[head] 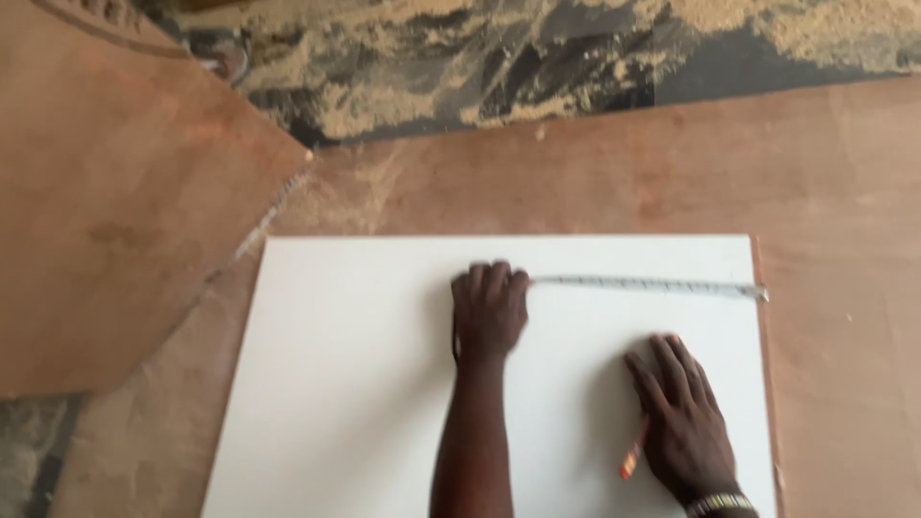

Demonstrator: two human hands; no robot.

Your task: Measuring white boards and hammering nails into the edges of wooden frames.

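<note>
So far the measuring seems set up but no mark shows yet. A white panel lies flat on a brown plywood worktop, and a tape measure blade is drawn across the panel's upper part, running from the left hand out toward 3 o'clock, where its end hook sits at the panel's right edge. The left hand is curled shut over the tape's case, which is hidden under the fingers, pressing it down on the panel. The right hand, at about 5 o'clock from the left, rests palm-down with fingers spread flat on the panel; a red-and-orange pencil pokes out from beneath it, but whether the fingers grip it or merely cover it I cannot tell. The two hands are near each other but apart. No pencil line is visible on the white surface, so I judge the marking not yet done. A second plywood sheet lies at 10 o'clock, and sawdust covers the floor at 12 o'clock.
</note>
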